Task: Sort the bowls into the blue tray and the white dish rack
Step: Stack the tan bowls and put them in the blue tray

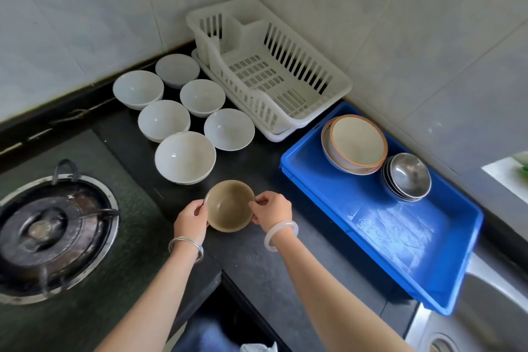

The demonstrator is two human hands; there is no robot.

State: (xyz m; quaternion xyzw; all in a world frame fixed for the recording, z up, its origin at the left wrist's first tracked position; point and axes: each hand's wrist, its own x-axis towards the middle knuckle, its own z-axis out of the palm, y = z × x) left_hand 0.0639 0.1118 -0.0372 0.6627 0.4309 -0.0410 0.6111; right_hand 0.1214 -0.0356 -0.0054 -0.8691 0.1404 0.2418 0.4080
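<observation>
Black counter (257,254): left hand (190,221), right hand (273,210) pinch tan ceramic bowl (228,210) rim at nine, three o'clock
Likely light, brittle, slick; hold rim

By L hand (190,220): 2 thin silver bangles (188,241), shiny, side by side. By R hand (273,208): 1 fat white bangle (271,233), smooth, milky. Arms bare. Blurry blue cloth (211,334) near, btwn arms.

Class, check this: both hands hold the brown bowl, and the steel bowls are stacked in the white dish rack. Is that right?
Not quite. The head view shows the steel bowls stacked in the blue tray, not the white dish rack. The rest stands: left hand and right hand hold the brown bowl.
</observation>
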